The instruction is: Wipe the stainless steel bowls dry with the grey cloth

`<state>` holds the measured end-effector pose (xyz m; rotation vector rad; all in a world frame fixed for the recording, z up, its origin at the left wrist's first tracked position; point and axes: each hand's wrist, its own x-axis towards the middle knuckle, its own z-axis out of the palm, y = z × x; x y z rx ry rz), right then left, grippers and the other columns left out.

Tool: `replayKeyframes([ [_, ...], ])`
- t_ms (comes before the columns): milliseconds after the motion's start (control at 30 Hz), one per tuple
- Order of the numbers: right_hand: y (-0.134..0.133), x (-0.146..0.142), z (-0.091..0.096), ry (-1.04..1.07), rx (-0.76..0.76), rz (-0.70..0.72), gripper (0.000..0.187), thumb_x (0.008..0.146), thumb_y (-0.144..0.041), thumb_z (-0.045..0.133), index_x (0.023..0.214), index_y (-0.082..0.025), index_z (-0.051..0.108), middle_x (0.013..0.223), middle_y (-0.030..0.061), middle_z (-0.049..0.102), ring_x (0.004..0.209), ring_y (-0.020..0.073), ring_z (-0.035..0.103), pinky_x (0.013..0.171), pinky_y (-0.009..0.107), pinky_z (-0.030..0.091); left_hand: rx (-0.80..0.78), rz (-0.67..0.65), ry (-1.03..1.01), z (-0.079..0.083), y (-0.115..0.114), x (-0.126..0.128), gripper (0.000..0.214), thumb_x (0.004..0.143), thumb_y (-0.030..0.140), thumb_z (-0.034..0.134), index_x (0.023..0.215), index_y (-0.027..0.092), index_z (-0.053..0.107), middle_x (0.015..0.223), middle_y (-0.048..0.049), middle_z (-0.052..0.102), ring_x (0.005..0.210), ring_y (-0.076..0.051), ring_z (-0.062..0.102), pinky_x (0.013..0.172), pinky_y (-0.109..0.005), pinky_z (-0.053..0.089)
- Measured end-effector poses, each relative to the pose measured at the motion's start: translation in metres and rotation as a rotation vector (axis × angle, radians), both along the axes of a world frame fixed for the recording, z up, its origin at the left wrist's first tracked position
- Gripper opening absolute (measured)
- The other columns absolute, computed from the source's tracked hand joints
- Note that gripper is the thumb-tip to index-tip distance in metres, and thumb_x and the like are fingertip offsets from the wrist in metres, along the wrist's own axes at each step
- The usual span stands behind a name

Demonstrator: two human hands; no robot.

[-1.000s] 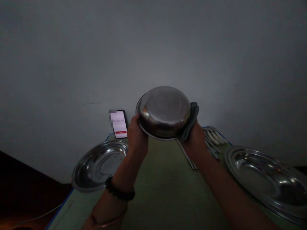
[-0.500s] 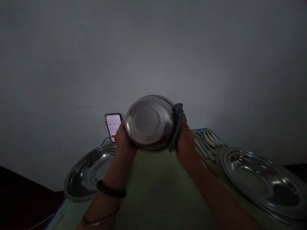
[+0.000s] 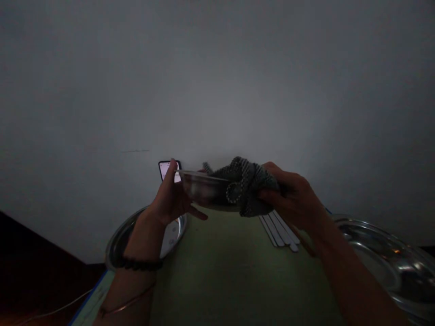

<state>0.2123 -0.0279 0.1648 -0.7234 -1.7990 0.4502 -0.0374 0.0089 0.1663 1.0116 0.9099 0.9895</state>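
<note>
A shiny metal bowl (image 3: pixel 204 188) is held up in front of me, its rim nearly level and seen from the side. My left hand (image 3: pixel 171 197) grips its left edge, thumb at the rim and fingers beneath. On the right side, my right hand (image 3: pixel 288 190) clasps a grey checked cloth (image 3: pixel 253 183) that wraps over the bowl's rim and outer wall. The cloth hides the bowl's right part, and its inside does not show.
A large metal basin (image 3: pixel 113 242) stands on the left of the green table (image 3: pixel 231 276), another metal basin (image 3: pixel 374 267) on the right. Several pale-handled utensils (image 3: pixel 278 228) lie right of centre. A phone (image 3: pixel 165 168) leans against the wall behind my left hand.
The bowl has tipped from showing its underside to lying nearly level, rim up. The cloth now covers more of its right side. My view has shifted slightly.
</note>
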Motion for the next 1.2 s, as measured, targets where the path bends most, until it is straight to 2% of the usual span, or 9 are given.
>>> replayKeyframes([
  [100, 0.004, 0.004, -0.001, -0.049, 0.006, 0.087, 0.02, 0.079, -0.044, 0.065, 0.084, -0.026, 0.072, 0.092, 0.0032, 0.07, 0.097, 0.0225, 0.06, 0.091, 0.042, 0.045, 0.03, 0.124, -0.145, 0.006, -0.002, 0.002, 0.048, 0.072, 0.046, 0.052, 0.109, 0.019, 0.066, 0.09, -0.0116, 0.072, 0.066, -0.026, 0.066, 0.053, -0.037, 0.052],
  [233, 0.017, 0.001, -0.014, -0.048, -0.065, -0.027, 0.028, 0.09, -0.041, 0.051, 0.101, -0.024, 0.07, 0.107, 0.005, 0.069, 0.103, 0.021, 0.061, 0.095, 0.042, 0.044, 0.116, 0.316, -0.09, 0.008, 0.002, 0.0, 0.036, 0.056, 0.023, 0.054, 0.089, 0.016, 0.065, 0.076, -0.0055, 0.067, 0.058, -0.018, 0.059, 0.049, -0.028, 0.048],
  [400, 0.024, -0.01, -0.024, -0.264, -0.08, -0.159, 0.026, 0.093, -0.036, 0.048, 0.098, -0.021, 0.069, 0.108, 0.0076, 0.068, 0.103, 0.021, 0.061, 0.094, 0.039, 0.045, 0.208, 0.564, 0.037, 0.004, 0.013, -0.006, 0.023, 0.049, 0.017, 0.054, 0.072, 0.02, 0.054, 0.053, 0.0044, 0.048, 0.042, -0.012, 0.044, 0.039, -0.022, 0.034],
  [533, 0.013, -0.028, -0.034, -0.518, -0.123, -0.194, 0.029, 0.096, -0.033, 0.045, 0.107, -0.019, 0.068, 0.115, 0.0101, 0.067, 0.106, 0.023, 0.06, 0.097, 0.04, 0.044, 0.312, 0.736, 0.068, 0.002, 0.017, -0.01, 0.032, 0.05, 0.016, 0.055, 0.08, 0.024, 0.053, 0.06, 0.0058, 0.048, 0.047, -0.011, 0.045, 0.041, -0.02, 0.032],
  [700, -0.013, -0.058, -0.077, -0.93, -0.232, -0.157, 0.028, 0.094, -0.027, 0.048, 0.105, -0.015, 0.07, 0.112, 0.0132, 0.068, 0.111, 0.0284, 0.058, 0.101, 0.044, 0.042, 0.457, 0.909, 0.139, 0.002, 0.018, -0.016, 0.036, 0.053, 0.016, 0.055, 0.088, 0.024, 0.053, 0.077, 0.0029, 0.053, 0.064, -0.013, 0.052, 0.051, -0.02, 0.04],
  [800, -0.023, -0.058, -0.092, -0.937, -0.319, -0.033, 0.032, 0.092, -0.032, 0.051, 0.116, -0.018, 0.067, 0.121, 0.0121, 0.065, 0.116, 0.0284, 0.057, 0.103, 0.044, 0.041, 0.444, 0.855, 0.185, 0.0, 0.019, -0.012, 0.038, 0.055, 0.017, 0.056, 0.092, 0.025, 0.053, 0.076, 0.0027, 0.053, 0.062, -0.014, 0.053, 0.05, -0.021, 0.04],
  [867, -0.025, -0.05, -0.088, -0.877, -0.357, -0.011, 0.037, 0.092, -0.035, 0.049, 0.122, -0.018, 0.064, 0.127, 0.0124, 0.062, 0.119, 0.0277, 0.056, 0.103, 0.042, 0.042, 0.4, 0.748, 0.219, -0.006, 0.02, -0.004, 0.037, 0.056, 0.019, 0.055, 0.093, 0.024, 0.054, 0.072, 0.0029, 0.052, 0.056, -0.014, 0.05, 0.046, -0.021, 0.038],
  [1033, -0.022, -0.03, -0.059, -0.765, -0.375, -0.181, 0.039, 0.096, -0.028, 0.037, 0.123, -0.013, 0.062, 0.124, 0.0155, 0.064, 0.116, 0.028, 0.059, 0.099, 0.044, 0.044, 0.333, 0.553, 0.261, -0.028, 0.027, 0.018, 0.047, 0.055, 0.018, 0.058, 0.102, 0.024, 0.058, 0.074, 0.0018, 0.059, 0.057, -0.015, 0.054, 0.047, -0.023, 0.041],
  [1200, -0.025, -0.029, -0.063, -0.759, -0.37, -0.216, 0.035, 0.095, -0.023, 0.037, 0.112, -0.015, 0.066, 0.114, 0.0146, 0.068, 0.109, 0.0279, 0.063, 0.095, 0.045, 0.046, 0.275, 0.489, 0.278, -0.042, 0.031, 0.02, 0.043, 0.054, 0.016, 0.058, 0.097, 0.023, 0.06, 0.07, 0.0015, 0.06, 0.054, -0.016, 0.056, 0.045, -0.024, 0.043],
])
